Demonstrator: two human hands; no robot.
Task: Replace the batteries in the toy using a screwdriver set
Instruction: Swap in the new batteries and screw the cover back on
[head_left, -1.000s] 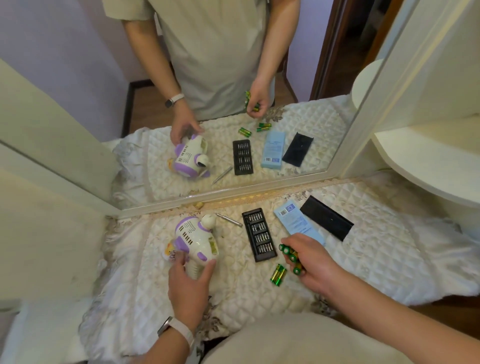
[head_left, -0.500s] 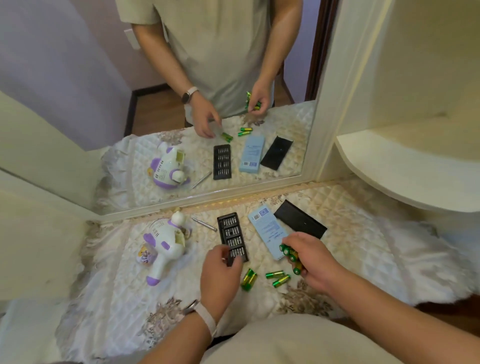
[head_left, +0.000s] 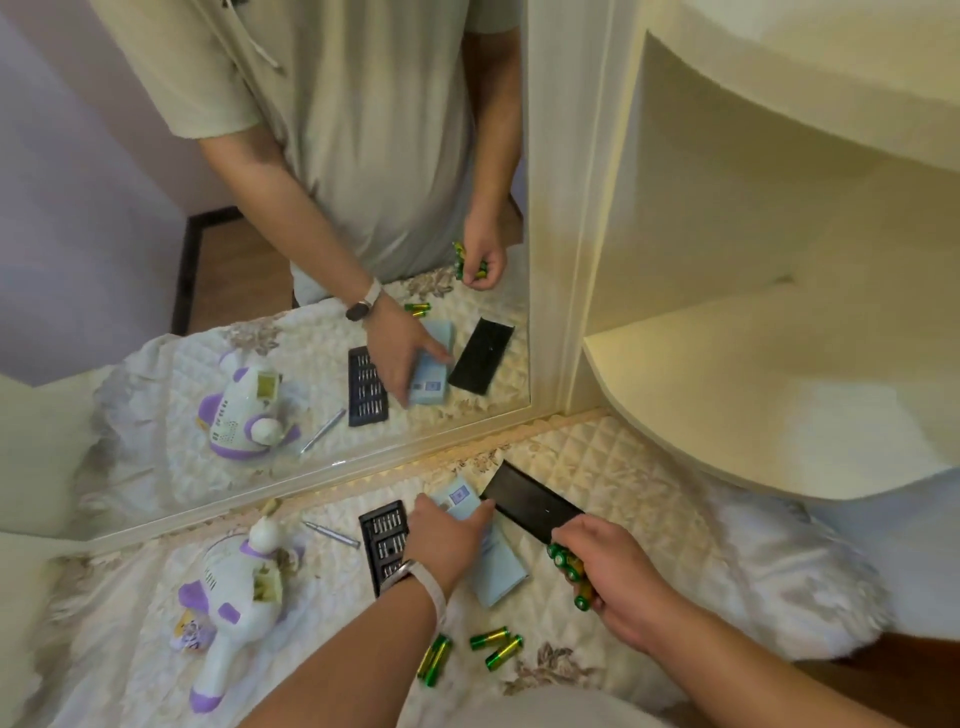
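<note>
The white and purple toy (head_left: 236, 603) lies on its side at the left, its battery compartment (head_left: 267, 586) open. My left hand (head_left: 448, 530) rests on the light blue box (head_left: 501, 566), fingers and thumb around its far end. My right hand (head_left: 615, 577) is closed on a bunch of green batteries (head_left: 570, 570). Several more green batteries (head_left: 470, 652) lie loose near the front edge. The black screwdriver bit tray (head_left: 383, 540) sits left of my left hand. A metal screwdriver handle (head_left: 332, 534) lies between the tray and the toy.
A black lid (head_left: 535, 506) lies beyond the blue box, by the mirror (head_left: 260, 260) that backs the table and doubles the scene. A cream curved shelf (head_left: 779, 384) overhangs the right side. A quilted cloth (head_left: 649, 499) covers the surface.
My left hand let go of the toy, crossed over the bit tray and now grips the blue box. My right hand kept its batteries. The view swung right.
</note>
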